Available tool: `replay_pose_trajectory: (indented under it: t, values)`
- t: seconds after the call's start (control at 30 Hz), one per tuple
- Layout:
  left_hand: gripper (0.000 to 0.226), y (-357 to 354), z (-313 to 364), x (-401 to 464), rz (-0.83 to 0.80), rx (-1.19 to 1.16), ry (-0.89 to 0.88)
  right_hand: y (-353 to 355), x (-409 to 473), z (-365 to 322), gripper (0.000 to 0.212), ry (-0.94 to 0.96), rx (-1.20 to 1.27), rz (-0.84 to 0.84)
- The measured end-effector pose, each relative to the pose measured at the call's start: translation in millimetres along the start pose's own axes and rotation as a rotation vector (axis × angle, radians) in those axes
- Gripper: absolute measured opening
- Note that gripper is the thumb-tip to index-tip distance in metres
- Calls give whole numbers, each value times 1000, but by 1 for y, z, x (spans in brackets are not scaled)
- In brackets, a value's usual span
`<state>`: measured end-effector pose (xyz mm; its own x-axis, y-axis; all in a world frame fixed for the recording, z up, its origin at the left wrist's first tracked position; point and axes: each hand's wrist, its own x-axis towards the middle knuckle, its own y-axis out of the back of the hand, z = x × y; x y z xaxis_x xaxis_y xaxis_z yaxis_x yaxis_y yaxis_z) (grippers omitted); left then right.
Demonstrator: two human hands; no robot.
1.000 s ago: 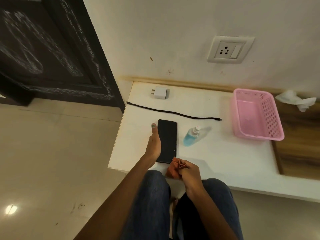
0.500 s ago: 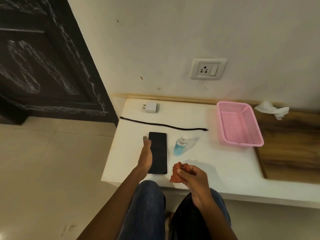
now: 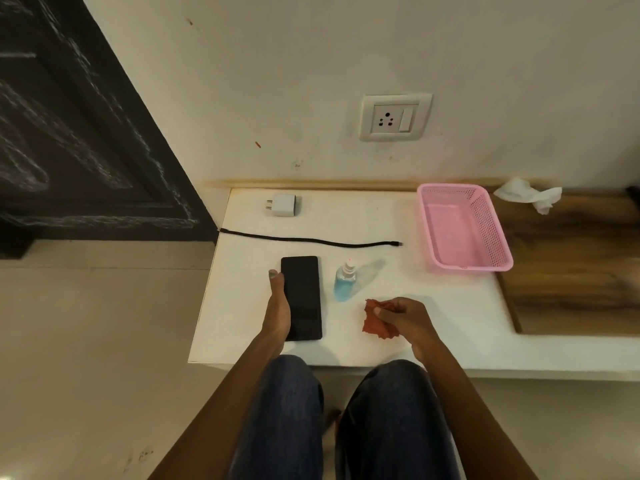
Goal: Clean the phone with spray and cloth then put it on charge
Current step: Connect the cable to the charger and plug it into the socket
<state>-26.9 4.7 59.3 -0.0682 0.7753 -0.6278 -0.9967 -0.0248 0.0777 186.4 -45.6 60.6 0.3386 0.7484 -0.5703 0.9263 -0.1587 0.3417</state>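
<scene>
At the near edge of the white bench (image 3: 450, 327), the right hand (image 3: 403, 318) is pinching a crumpled orange cloth (image 3: 377, 323); the left hand (image 3: 277, 306), fingers straight, is resting against the black phone (image 3: 302, 297) lying flat. Spray bottle (image 3: 344, 282) is standing just beside; charging cable (image 3: 311, 240) and adapter (image 3: 284, 205) are lying farther back.

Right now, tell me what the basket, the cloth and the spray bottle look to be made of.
Pink basket: moulded plastic by the look, with perforated mesh walls and a smooth, slightly glossy floor.
Orange cloth: soft fabric, matte, crumpled into folds where the right hand pinches it; possibly microfibre, though the weave is too small to tell.
Spray bottle: clear plastic probably, since blue liquid shows through; its nozzle looks white.
</scene>
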Motion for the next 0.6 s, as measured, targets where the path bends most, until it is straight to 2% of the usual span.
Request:
replay_pose_trajectory:
  t: [0.2,0.3,0.53,0.6]
  values:
    - [63,1,-2,-1,-2,4,-11,6,14,14,34,51,-167,155]
    - [64,1,-2,-1,-6,-19,-17,7,14,18,30,102,-143,278]
    - [63,5,-5,1,-13,-103,-74,2,8,20,37,169,-193,361]
    - [60,7,-5,3,-28,-118,-113,4,3,17,30,172,-120,415]
